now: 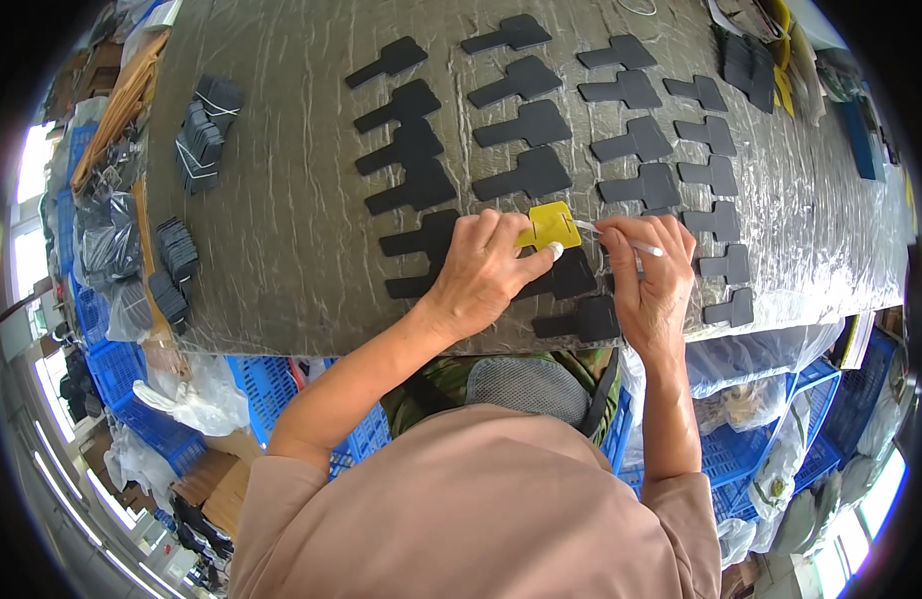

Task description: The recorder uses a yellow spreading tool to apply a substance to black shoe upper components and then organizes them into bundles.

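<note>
My left hand (489, 262) holds a small yellow template (553, 228) with slots cut in it, its thumb pressed on the lower edge. Something white covers the tip of that thumb. A slim white pen (636, 243) is pinched in my right hand (653, 275), its tip at the template's right edge. Under and beside both hands lie flat black paddle-shaped pieces (571, 275), partly hidden by the fingers. Several more black pieces (524, 172) are laid out in columns ahead, their narrow ends to the left.
Banded stacks of dark pieces (202, 140) and loose stacks (175, 262) lie at the table's left. A dark pile (745, 68) sits at the far right. Plastic film covers the table (291, 180). Blue crates (266, 389) with plastic bags stand below its near edge.
</note>
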Motion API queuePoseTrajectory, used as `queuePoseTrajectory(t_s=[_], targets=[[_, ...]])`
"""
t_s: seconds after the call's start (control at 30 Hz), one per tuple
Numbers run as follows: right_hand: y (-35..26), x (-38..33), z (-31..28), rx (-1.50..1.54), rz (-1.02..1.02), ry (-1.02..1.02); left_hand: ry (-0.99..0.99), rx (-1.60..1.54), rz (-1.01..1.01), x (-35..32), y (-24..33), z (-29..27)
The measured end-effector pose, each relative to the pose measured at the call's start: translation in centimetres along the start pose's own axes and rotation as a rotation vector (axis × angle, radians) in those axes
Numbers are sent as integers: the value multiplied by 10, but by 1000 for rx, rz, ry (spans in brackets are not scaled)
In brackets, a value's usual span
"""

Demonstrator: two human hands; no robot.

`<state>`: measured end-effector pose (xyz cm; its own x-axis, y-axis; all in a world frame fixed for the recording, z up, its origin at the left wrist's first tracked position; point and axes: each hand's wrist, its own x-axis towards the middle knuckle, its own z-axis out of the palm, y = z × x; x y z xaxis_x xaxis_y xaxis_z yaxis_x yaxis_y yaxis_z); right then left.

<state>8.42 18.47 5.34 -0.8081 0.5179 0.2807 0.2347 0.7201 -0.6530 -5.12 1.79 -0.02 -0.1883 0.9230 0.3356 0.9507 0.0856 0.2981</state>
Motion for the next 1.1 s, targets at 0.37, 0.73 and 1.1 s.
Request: queuePoseTrajectory(t_s=[0.37, 0.73, 1.1], targets=[[-1, -3, 2, -151, -163, -8, 0, 9, 3, -2, -2, 1], [-8, 3, 23, -41, -198, -54, 13, -64, -50, -2, 2, 2], [-13, 11, 15, 14, -137, -107, -5, -27, -53, 0, 0, -1]])
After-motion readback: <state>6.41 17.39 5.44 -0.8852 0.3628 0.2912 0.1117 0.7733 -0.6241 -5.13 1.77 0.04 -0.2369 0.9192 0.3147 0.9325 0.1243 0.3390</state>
